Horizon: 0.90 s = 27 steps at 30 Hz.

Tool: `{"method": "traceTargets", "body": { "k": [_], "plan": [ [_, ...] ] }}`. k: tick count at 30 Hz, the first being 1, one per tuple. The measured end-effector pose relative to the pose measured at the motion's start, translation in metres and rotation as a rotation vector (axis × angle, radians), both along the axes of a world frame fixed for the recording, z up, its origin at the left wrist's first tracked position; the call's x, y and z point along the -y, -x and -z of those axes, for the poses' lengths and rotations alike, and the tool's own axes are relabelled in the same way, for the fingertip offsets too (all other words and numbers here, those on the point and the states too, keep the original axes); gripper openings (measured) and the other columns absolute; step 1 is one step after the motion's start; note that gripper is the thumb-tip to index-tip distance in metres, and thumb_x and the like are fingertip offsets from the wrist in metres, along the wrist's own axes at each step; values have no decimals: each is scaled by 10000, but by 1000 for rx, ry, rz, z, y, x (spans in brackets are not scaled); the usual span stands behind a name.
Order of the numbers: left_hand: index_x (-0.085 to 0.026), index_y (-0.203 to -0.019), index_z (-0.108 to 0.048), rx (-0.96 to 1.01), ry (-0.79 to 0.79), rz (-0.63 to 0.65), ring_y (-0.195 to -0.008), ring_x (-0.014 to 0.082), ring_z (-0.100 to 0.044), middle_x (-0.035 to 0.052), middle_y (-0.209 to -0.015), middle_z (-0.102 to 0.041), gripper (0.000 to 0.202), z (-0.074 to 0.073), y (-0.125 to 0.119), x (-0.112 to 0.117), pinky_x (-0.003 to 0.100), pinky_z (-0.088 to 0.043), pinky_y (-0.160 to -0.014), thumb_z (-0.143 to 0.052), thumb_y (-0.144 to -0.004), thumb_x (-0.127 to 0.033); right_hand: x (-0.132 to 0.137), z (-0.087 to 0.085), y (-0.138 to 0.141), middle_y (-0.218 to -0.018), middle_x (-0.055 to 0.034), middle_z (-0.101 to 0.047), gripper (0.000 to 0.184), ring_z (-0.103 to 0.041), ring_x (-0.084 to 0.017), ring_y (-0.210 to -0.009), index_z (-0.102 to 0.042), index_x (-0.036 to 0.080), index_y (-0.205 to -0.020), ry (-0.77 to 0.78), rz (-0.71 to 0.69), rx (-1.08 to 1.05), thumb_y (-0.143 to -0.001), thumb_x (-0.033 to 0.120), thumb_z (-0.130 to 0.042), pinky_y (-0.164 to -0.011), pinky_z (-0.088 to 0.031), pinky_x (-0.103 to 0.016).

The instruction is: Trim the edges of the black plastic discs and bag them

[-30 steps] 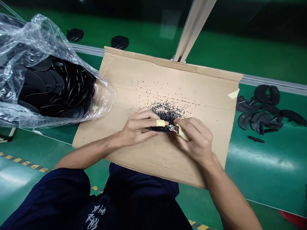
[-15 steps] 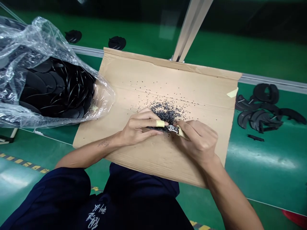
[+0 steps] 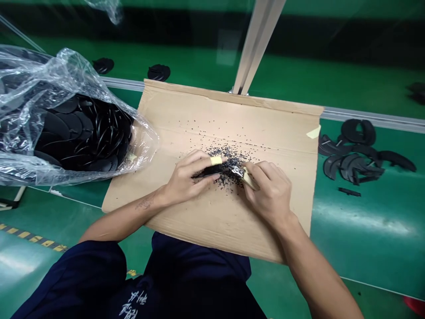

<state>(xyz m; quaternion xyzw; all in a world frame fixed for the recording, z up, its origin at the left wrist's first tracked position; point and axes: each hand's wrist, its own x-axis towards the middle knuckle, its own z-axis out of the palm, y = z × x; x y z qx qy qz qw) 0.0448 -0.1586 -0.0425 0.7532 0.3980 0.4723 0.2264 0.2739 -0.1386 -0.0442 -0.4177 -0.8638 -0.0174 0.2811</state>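
Note:
Between the thumb and fingers of my left hand (image 3: pixel 187 179) is a thin black plastic part (image 3: pixel 208 171), partly covered by the fingers. A strip of yellow tape wraps one of those fingers. My right hand (image 3: pixel 270 188) is closed round a pair of cutting pliers (image 3: pixel 237 172) with pale handles. Their metal jaws are at the right end of the black part; whether the blades touch it is too small to tell. Beneath both hands, small black clippings (image 3: pixel 229 155) lie heaped and scattered over a sheet of cardboard (image 3: pixel 186 221).
To the left, a clear plastic bag (image 3: pixel 69 66) lies open, full of black curved parts (image 3: pixel 66 126). More curved black parts (image 3: pixel 353 161) are piled on the green table at right, near a small black strip (image 3: pixel 349 191). A metal post (image 3: pixel 259 44) rises behind the cardboard.
The black part has turned in my left hand and shows more of its side. Both hands stay close together, with the pliers still at its right end. The whole view has shifted slightly.

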Motion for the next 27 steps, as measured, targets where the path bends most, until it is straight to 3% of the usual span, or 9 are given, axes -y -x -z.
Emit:
{"method": "traceTargets", "body": {
  "k": [6, 10, 14, 17, 21, 24, 27],
  "plan": [
    [-231, -1274, -676, -25, 2, 69, -847, 127, -606, 26, -924, -651, 343, 3, -1, 0, 253, -516, -723, -686, -932, -203, 1, 3, 1, -818, -66, -651, 175, -531, -194, -733, -673, 171, -1058, 49, -10, -6, -965, 150, -526, -638, -381, -334],
    [-171, -1146, -704, 47, 91, 7, -818, 118, -632, 37, -926, -696, 231, 2, -2, 1, 251, -538, -735, -709, -919, -215, 1, 6, 2, -887, -55, -656, 171, -596, -190, -776, -666, 198, -1063, 362, -69, -294, -929, 156, -568, -673, -458, -320],
    [-149, -1021, -657, 219, 238, 19, -933, 138, -697, 62, -1002, -724, 144, 0, -2, 3, 257, -579, -818, -722, -904, -202, 3, 3, 7, -997, -54, -693, 175, -658, -208, -862, -656, 229, -1031, 627, -120, -605, -882, 294, -722, -668, -513, -318],
    [-150, -988, -649, 146, 184, 62, -960, 155, -698, 73, -1001, -723, 105, 1, -3, 4, 280, -585, -840, -709, -904, -171, 7, -1, 10, -949, -45, -713, 123, -679, -196, -841, -654, 233, -1010, 550, -144, -636, -898, 243, -706, -693, -538, -324],
    [-161, -1172, -668, -58, 15, 79, -976, 164, -678, 91, -1047, -705, 247, 7, -1, 3, 305, -586, -846, -663, -926, -138, 11, -4, 10, -906, -63, -726, 108, -684, -196, -796, -670, 221, -983, 294, -280, -517, -905, 147, -667, -704, -548, -352],
    [-183, -1220, -673, -64, 34, 128, -975, 152, -683, 90, -1073, -702, 288, 11, 1, 2, 290, -587, -836, -625, -943, -121, 11, -7, 8, -924, -67, -731, 135, -695, -198, -800, -675, 219, -991, 330, -335, -584, -888, 132, -679, -698, -560, -351],
    [-182, -1212, -695, -12, 51, 130, -987, 157, -702, 98, -1085, -724, 287, 13, 3, 1, 290, -594, -836, -625, -942, -117, 7, -9, 4, -888, -42, -723, 142, -688, -183, -779, -676, 225, -985, 424, -279, -684, -879, 130, -677, -684, -554, -327]
  ]
}}
